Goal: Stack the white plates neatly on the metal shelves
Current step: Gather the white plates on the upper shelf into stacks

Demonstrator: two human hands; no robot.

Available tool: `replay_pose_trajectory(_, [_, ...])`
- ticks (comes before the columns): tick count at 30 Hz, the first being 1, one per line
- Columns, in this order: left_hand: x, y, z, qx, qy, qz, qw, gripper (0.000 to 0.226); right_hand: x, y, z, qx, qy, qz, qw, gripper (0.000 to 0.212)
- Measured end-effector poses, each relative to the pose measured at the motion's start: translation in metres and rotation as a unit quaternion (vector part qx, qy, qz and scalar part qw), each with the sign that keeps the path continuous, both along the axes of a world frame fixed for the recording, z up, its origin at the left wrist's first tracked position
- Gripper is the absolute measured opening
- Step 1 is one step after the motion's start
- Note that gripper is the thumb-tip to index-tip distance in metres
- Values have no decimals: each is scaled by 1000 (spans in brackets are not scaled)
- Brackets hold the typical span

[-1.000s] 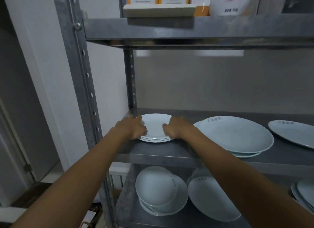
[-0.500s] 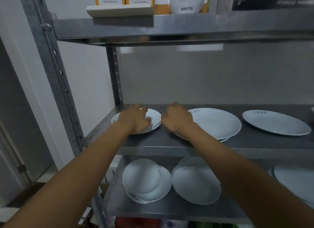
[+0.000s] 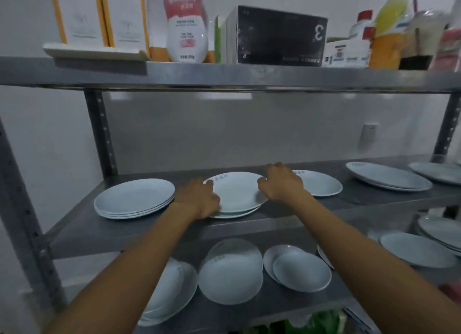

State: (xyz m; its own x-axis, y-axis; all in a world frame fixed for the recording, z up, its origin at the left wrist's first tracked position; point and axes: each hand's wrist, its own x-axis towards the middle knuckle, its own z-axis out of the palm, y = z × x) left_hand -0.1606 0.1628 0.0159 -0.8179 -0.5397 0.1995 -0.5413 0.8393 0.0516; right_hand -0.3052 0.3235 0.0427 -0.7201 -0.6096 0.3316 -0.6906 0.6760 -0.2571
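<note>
- Both hands have shifted from the small plate stack [image 3: 134, 199] at frame left to the middle plate pile [image 3: 237, 192].
- Left hand [image 3: 198, 199] and right hand [image 3: 283, 184] clamp its opposite rims on the shelf [image 3: 324, 209].

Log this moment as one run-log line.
left hand: on plate left rim | right hand: on right rim | plate: atop another, middle shelf | left stack: untouched

Mid shelf [image 3: 249, 224]: 5 plate groups. Left-end stack [image 3: 134, 196] approx 3–4 plates; centre pile [image 3: 237, 194] 2, w/ 2 hands on it, left hand [image 3: 199, 200] & right hand [image 3: 284, 184]; single plate [image 3: 321, 183]; 2 groups toward right end, count unclear.
Lower shelf [image 3: 262, 306]: at least 7 plates, overlapping.
Top shelf: 1 black box [image 3: 279, 34], 1 white bottle [image 3: 185, 24].
</note>
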Motion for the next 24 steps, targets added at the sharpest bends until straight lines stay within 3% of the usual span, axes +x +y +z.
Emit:
replay_pose_trajectory(4, [-18,-9,-4,37,-31,70,996,59,-29,-7,-10,-2,-28,-5,1000,39])
replay_pose_trajectory(9, [-34,-8,-9,53,-40,118,991,57,-50,-27,-41,43,-130,46,990,41])
replay_pose_trajectory(17, [-14,-12,1,51,-1,130,990,30,-44,-35,-34,49,-90,83,991,26])
replay_pose_trajectory(24, [-7,-9,-6,-37,-48,156,986,41,-33,-27,-43,88,-104,56,989,42])
